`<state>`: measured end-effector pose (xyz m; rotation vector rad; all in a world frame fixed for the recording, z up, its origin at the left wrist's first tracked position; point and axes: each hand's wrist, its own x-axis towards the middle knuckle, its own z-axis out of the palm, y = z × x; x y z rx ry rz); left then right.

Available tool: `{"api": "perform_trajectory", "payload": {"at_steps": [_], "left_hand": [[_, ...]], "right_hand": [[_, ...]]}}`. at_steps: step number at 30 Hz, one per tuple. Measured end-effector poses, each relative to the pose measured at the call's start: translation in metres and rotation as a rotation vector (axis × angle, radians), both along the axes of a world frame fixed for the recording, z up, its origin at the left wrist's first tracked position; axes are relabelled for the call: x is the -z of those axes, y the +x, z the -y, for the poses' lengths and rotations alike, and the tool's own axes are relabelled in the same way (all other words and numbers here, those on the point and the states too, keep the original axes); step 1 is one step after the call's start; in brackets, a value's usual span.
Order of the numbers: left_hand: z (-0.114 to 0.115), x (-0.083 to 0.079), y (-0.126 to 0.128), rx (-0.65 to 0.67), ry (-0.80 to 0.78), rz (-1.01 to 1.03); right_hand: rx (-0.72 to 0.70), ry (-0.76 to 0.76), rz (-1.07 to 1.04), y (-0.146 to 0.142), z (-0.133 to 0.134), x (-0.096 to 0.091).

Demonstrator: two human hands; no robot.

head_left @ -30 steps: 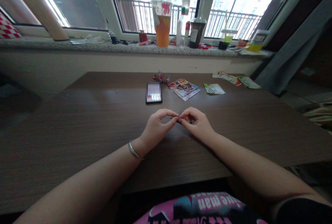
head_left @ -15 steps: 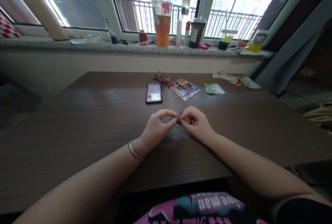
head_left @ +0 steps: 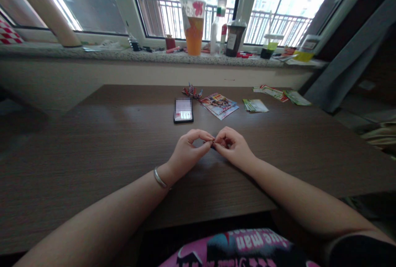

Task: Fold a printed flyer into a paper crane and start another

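Observation:
Over the middle of the table, my left hand and my right hand meet with their fingertips almost touching. Thumb and forefinger of each are pinched on one small dark piece, seemingly folded paper; the fingers hide most of it. Beyond my hands lie a phone with a lit screen and a stack of colourful printed paper. Behind the phone sits a little cluster of pointed, patterned folded paper pieces.
To the right are a small fan of paper slips and more printed slips near the table's far edge. On the windowsill stand a tall cup of orange drink, a dark drink cup, bottles and small clutter.
Both hands stay in the same place, with only a very slight shift of the fingers around the small piece. Everything on the table lies as before.

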<state>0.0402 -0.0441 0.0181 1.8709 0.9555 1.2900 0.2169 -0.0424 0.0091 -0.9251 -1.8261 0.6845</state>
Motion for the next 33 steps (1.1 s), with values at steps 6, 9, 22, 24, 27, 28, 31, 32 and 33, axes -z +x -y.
{"api": "perform_trajectory", "payload": {"at_steps": [6, 9, 22, 24, 27, 28, 31, 32, 33], "left_hand": [[-0.001, -0.001, -0.001, 0.018, -0.041, -0.043], [-0.001, -0.002, -0.002, 0.031, -0.068, -0.006], [-0.004, 0.006, 0.001, 0.019, -0.255, 0.239], [-0.008, 0.007, 0.0, -0.015, -0.267, 0.321], [-0.013, 0.009, -0.002, 0.037, -0.395, 0.395], [-0.014, 0.01, -0.002, 0.084, -0.449, 0.394], [-0.013, 0.014, 0.0, 0.252, -0.508, 0.278], [-0.013, 0.015, 0.002, 0.297, -0.493, 0.215], [-0.012, 0.015, 0.003, 0.323, -0.479, 0.164]], "right_hand": [[-0.029, -0.073, -0.038, 0.0, 0.001, 0.0], [-0.029, -0.111, -0.038, 0.0, 0.001, -0.001], [0.016, -0.226, -0.057, 0.0, -0.001, 0.001], [0.024, -0.28, -0.098, 0.0, -0.003, 0.003], [0.011, -0.34, -0.163, 0.001, -0.004, 0.003], [0.005, -0.348, -0.182, 0.0, -0.005, 0.002], [-0.003, -0.364, -0.229, -0.001, -0.005, 0.002], [-0.008, -0.374, -0.244, -0.002, -0.006, 0.003], [-0.018, -0.385, -0.258, -0.002, -0.006, 0.003]]}}
